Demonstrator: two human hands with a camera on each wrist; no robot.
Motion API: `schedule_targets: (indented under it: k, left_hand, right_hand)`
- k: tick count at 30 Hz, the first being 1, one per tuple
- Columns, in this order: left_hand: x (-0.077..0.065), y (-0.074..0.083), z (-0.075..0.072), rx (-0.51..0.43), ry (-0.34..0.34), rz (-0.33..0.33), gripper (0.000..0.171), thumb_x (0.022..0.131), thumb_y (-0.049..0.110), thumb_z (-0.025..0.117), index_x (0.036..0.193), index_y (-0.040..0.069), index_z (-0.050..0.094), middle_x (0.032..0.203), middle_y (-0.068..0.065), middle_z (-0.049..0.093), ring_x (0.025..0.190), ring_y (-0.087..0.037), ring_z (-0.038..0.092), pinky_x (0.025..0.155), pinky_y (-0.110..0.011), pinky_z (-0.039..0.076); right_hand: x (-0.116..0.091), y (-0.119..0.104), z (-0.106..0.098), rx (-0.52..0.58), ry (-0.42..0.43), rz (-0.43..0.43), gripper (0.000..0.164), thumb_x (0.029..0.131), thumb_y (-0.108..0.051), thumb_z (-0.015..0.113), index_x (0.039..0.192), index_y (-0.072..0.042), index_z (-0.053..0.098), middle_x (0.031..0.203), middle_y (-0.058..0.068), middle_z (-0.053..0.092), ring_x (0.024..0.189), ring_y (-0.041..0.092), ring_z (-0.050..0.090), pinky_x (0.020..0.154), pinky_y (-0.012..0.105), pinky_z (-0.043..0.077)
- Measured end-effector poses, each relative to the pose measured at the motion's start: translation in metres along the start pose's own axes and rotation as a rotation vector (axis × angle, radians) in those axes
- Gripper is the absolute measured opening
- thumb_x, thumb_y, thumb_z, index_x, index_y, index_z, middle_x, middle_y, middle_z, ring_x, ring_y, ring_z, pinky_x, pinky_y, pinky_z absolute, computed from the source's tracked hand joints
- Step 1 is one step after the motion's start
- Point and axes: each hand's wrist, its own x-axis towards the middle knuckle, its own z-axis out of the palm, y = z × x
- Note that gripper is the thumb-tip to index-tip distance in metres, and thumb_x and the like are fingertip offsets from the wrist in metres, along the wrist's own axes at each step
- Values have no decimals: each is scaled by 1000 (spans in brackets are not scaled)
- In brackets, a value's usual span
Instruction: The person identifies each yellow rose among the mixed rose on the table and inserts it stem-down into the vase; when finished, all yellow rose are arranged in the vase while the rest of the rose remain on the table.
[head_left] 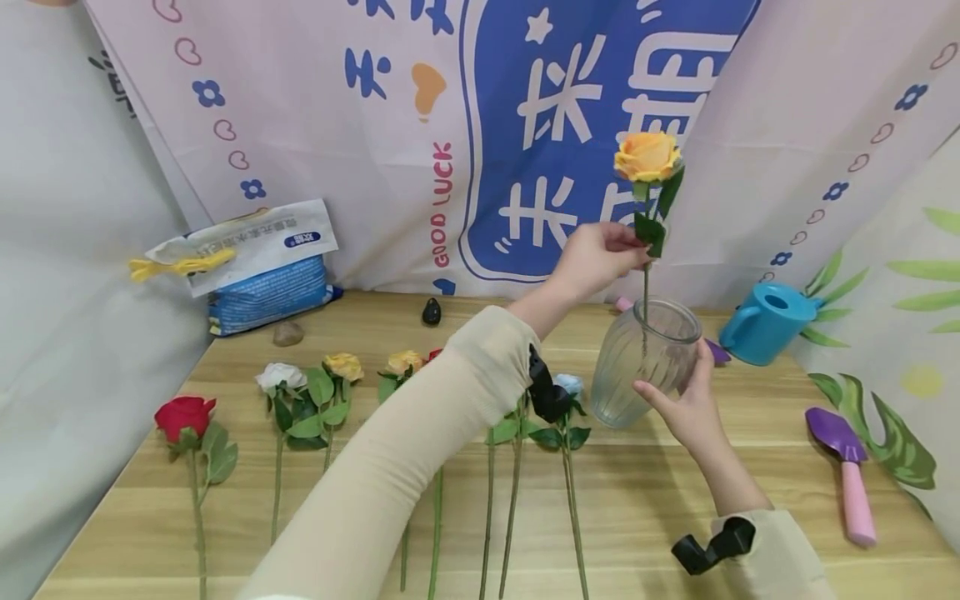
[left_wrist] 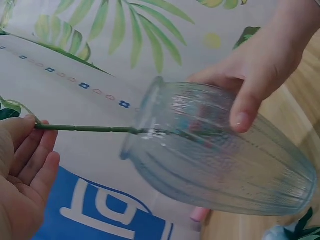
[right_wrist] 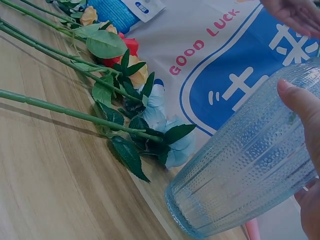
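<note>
Yellow-orange, full-petalled rose with dark green leaves is standing nearly upright over the clear, ribbed glass vase, its long, thin green stem reaching down through the vase's mouth into the glass. The left hand is pinching that stem just under the leaves, above and left of the vase's rim, and is the nearer of the two to the bloom. The right hand is gripping the vase's right side below the rim, its thumb pressing the near face. Two long axes are crossing at the mouth: the stem is running almost straight down, while the vase is leaning, mouth to the right and base to the left. How far the stem's end is sitting from the vase floor, I cannot tell. Left of the vase, a pale blue rose is lying near it on the light wooden bench; to its right, a turquoise watering can is resting.
</note>
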Motion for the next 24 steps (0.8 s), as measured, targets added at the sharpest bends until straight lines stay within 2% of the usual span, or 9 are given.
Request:
schedule_targets:
  k: [3,8,10,14,19,24]
  left_hand:
    - [1,-9,9,27,-11,-59,13,83,15,66,92,6,67,80,1,68,74,-6,62,64,-16,48]
    - [0,-19,18,15,-17,-134,14,81,18,68,90,7,67,79,2,67,67,-7,62,55,-21,51]
    - [0,-23,20,8,-20,-143,15,81,18,68,91,6,66,81,1,67,66,-8,62,53,-21,51]
    - [-1,-28,21,42,-22,-145,21,80,17,69,96,5,65,84,0,67,71,-9,62,55,-18,50]
    - [-1,-31,22,57,-47,-143,25,80,14,69,101,3,64,86,-2,66,79,-15,64,60,-20,51]
    - [-2,-31,22,56,-51,-132,23,80,15,69,101,5,66,88,-1,67,74,-9,62,63,-23,52]
  right_hand:
    - [-2,-9,1,1,2,4,97,76,2,69,142,-15,-1,142,20,11,130,39,15,103,54,15]
    - [-6,-24,4,0,5,-5,94,77,2,67,142,-13,0,142,21,10,129,40,15,103,55,15]
    - [-6,-26,4,-2,6,-3,94,78,1,67,142,-13,0,142,21,9,129,40,15,103,55,15]
    - [-7,-26,4,-8,4,5,94,79,0,67,142,-12,-2,142,22,9,130,41,14,102,56,15]
    - [-6,-21,3,-1,-1,10,95,78,1,67,142,-11,-3,142,22,8,130,39,13,103,55,15]
    - [-3,-12,1,0,-9,12,96,78,0,67,142,-14,-3,144,19,7,131,37,12,103,54,15]
